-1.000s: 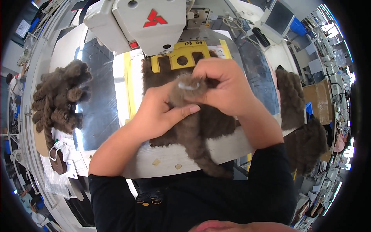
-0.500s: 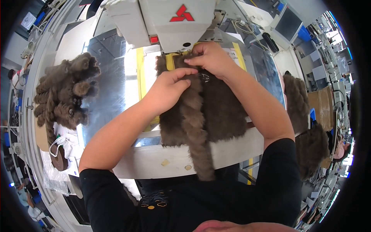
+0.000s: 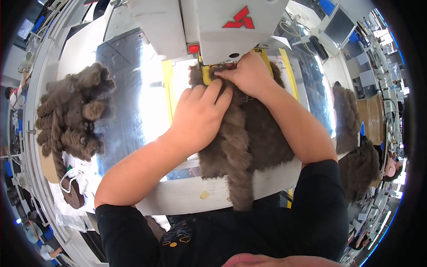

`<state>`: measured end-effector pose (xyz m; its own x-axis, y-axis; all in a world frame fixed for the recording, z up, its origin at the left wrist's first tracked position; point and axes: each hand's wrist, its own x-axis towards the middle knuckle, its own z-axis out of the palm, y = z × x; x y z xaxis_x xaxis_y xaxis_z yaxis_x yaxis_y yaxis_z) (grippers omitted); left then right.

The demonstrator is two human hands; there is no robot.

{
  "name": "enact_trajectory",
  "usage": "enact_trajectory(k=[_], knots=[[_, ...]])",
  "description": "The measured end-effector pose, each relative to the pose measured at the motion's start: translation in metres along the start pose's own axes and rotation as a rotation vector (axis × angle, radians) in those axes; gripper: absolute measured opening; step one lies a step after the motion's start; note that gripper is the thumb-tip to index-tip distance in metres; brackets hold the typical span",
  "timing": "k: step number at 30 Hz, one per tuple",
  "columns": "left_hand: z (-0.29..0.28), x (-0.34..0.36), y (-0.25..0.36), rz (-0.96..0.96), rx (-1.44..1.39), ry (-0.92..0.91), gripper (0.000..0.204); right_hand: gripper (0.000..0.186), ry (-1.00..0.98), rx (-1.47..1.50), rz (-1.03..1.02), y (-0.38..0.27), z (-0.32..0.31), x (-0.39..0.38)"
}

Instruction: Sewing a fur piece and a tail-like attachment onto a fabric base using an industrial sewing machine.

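Note:
A long, twisted strip of brown fur (image 3: 239,151) lies along a wide brown fur panel (image 3: 271,142), its lower end hanging over the table's front edge. My left hand (image 3: 198,113) rests on the strip's upper part with fingers apart and bent downward; its thumb is hidden. Just beyond, my right hand (image 3: 251,73) has thumb and forefinger pinched on fur at the strip's top end. Both hands are close under the white sewing machine head (image 3: 213,40). Yellow plates (image 3: 206,75) show around the fur there. A small shiny piece (image 3: 245,97) sits on the panel beside my right hand.
Several rolled brown fur pieces (image 3: 73,111) are piled at the left on the metal table (image 3: 126,84). Below them lie a brown roll (image 3: 71,196) and white cord. More fur (image 3: 347,115) hangs at the right beside a cardboard box (image 3: 370,118). A monitor (image 3: 339,26) stands far right.
My left hand has gone from a pinch to fingers spread over the strip. My right hand keeps its pinch near the machine head. The whole view has shifted slightly.

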<state>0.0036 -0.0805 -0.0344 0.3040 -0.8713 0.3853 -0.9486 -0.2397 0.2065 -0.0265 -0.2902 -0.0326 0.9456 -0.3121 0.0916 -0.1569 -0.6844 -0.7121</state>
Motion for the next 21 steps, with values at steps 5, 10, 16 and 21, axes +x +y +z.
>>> enact_trajectory(k=[5,10,16,21], knots=[[0.009,0.01,-0.006,0.127,0.141,0.088,0.035,0.043,-0.006,-0.066,-0.042,-0.008,-0.006,0.006],[0.008,0.018,-0.011,0.161,0.151,0.019,0.031,0.049,0.048,-0.068,-0.197,0.003,-0.01,0.012],[0.011,0.023,-0.018,0.125,0.177,0.066,0.032,0.049,0.091,-0.061,-0.229,0.002,-0.006,0.015],[0.015,0.026,-0.02,0.152,0.222,0.096,0.03,0.046,0.01,-0.051,-0.139,0.01,-0.01,0.02]])
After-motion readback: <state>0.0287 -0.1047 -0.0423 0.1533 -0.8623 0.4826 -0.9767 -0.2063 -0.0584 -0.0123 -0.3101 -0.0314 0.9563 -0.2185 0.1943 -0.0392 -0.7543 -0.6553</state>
